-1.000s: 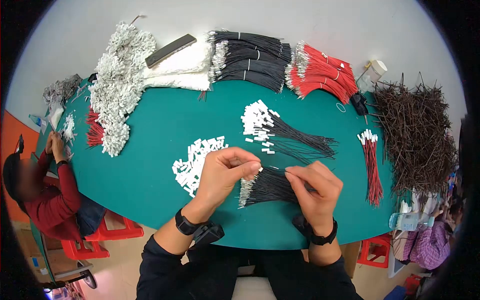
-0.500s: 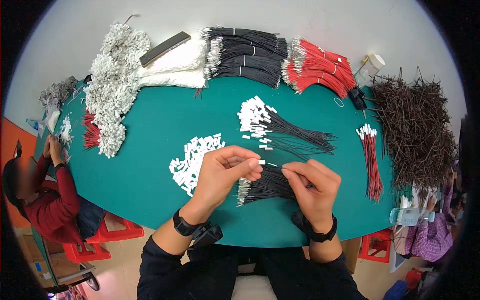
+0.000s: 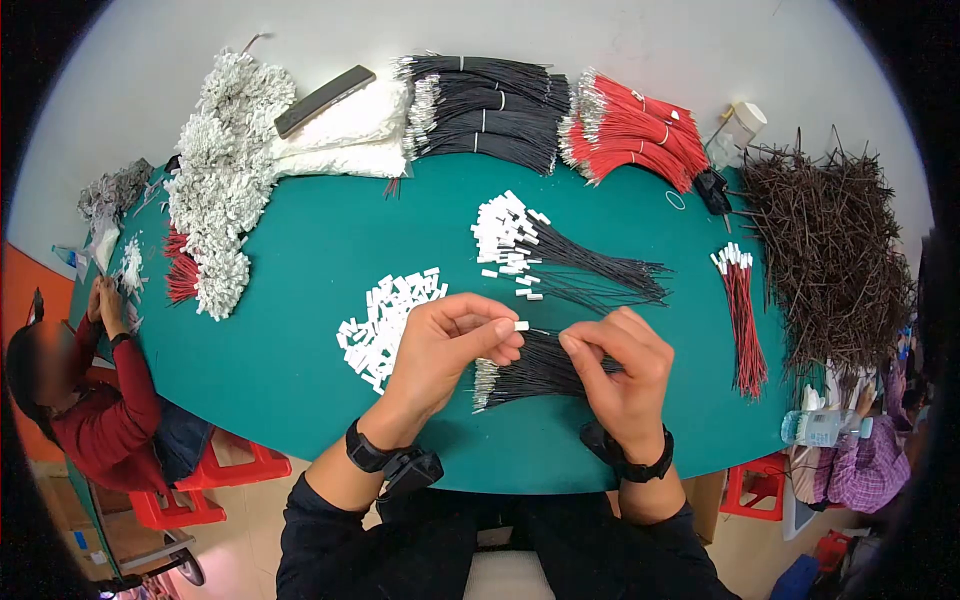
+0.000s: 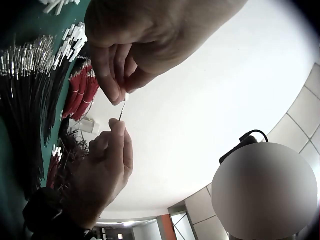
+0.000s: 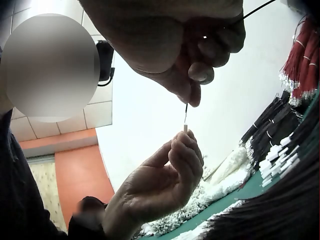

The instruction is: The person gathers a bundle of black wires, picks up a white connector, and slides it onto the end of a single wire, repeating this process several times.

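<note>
Between thumb and forefinger, my left hand (image 3: pixel 430 350) pinches a small white plastic connector housing (image 3: pixel 521 326), its end sticking out toward the right. My right hand (image 3: pixel 628 375) pinches a black wire (image 5: pixel 187 107) close to its bare metal terminal. That metal tip points at the housing and lies right at its end in the right wrist view. The wire's other end trails out behind the right hand. Below both hands lies a bundle of black wires (image 3: pixel 545 375) with metal terminals at its left end. Loose white housings (image 3: pixel 375 335) are piled beside the left hand.
Black wires with white housings (image 3: pixel 590 262) lie beyond the hands on the green table (image 3: pixel 300 350). Banded black bundles (image 3: pixel 490 115) and red bundles (image 3: pixel 640 130) line the back. A brown wire heap (image 3: pixel 830 260) stands right. Another person (image 3: pixel 110 400) sits left.
The white housing now shows further out of the left fingertips. My right hand has moved slightly left, bringing the wire's metal tip up to the housing.
</note>
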Tool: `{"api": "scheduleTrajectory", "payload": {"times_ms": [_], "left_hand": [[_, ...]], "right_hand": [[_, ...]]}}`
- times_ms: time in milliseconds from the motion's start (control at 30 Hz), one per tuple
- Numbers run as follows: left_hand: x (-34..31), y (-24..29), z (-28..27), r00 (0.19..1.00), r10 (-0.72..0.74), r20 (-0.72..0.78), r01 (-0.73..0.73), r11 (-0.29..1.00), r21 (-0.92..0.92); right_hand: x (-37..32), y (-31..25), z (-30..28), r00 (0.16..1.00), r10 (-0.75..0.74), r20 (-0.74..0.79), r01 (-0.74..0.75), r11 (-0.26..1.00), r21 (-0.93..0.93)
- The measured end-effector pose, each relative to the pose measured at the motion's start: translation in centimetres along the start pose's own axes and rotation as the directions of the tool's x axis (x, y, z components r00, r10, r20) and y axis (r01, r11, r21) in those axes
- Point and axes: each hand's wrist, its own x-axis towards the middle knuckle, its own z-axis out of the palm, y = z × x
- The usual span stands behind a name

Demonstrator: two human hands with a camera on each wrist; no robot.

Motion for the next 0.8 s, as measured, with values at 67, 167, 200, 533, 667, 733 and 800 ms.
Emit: {"api": "scheduleTrajectory", "payload": {"times_ms": [67,167,200,533,667,733,800], "left_hand": [[0.02,-0.03,-0.06,1.0,-0.001,0.005,0.001,1.0,0.002],[0.03,-0.13,-0.13,1.0,0.0,0.016,0.0,1.0,0.005],[0.02,-0.16,-0.14,1.0,0.002,0.022,-0.002,1.0,0.005],[-0.27,-0.55,0.14,0.992,0.102,0.073,-0.108,0.99,0.086],[-0.35,-0.69,0.27,0.988,0.122,0.09,-0.132,0.984,0.116],[-0.27,-0.79,0.25,0.989,0.112,0.101,-0.12,0.99,0.076],[-0.15,-0.82,0.23,0.988,0.111,0.11,-0.117,0.992,0.056]], "right_hand": [[-0.01,0.03,0.02,1.0,-0.001,0.001,0.001,1.0,-0.002],[-0.04,0.07,0.22,1.0,0.01,-0.016,-0.01,1.0,0.0],[-0.07,0.09,0.21,1.0,0.01,-0.018,-0.01,1.0,0.0],[-0.16,0.06,0.11,0.998,0.053,0.041,-0.055,0.997,0.059],[-0.23,0.37,0.1,0.996,0.073,0.05,-0.077,0.993,0.087],[-0.29,0.49,0.12,0.995,0.082,0.049,-0.086,0.992,0.094],[-0.19,0.51,0.17,0.996,0.07,0.047,-0.075,0.991,0.108]]}}
